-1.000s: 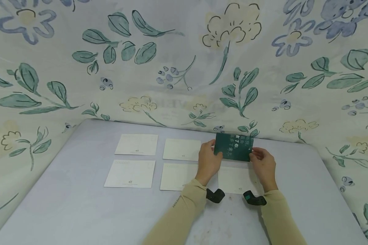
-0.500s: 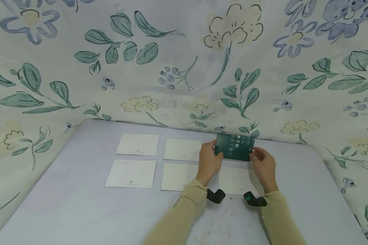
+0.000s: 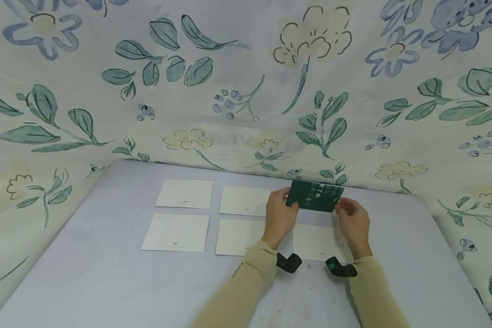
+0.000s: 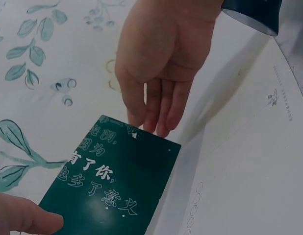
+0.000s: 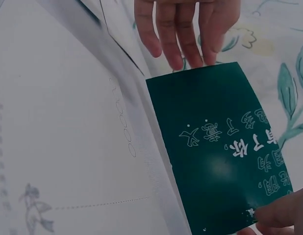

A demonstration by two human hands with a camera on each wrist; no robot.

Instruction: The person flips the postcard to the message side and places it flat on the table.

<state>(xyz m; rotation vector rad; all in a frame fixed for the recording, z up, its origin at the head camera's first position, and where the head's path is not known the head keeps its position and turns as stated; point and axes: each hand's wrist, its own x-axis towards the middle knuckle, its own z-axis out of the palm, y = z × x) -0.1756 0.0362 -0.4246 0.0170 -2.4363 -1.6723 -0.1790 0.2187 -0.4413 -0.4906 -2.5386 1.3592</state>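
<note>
Both hands hold a dark green postcard (image 3: 315,197) with white and outlined Chinese characters, tilted up near the table's back edge. My left hand (image 3: 279,215) pinches its left side, the thumb (image 4: 41,221) lying on the printed face in the left wrist view. At the opposite short edge, my right hand (image 3: 354,224) pinches the card; the right wrist view has that thumb (image 5: 281,215) on the face beside a small white scuff. Just in front of the green card lies a white postcard (image 3: 317,241), blank side up, partly covered by the right hand.
Several more white postcards lie in two rows to the left, such as one at the back left (image 3: 184,193) and one at the front left (image 3: 175,232). The white table (image 3: 119,282) meets a floral cloth backdrop (image 3: 246,91) behind and at both sides.
The green postcard has tipped, its lower edge rising and its far edge shifting slightly right. Both hands stay in nearly the same place and keep hold of it.
</note>
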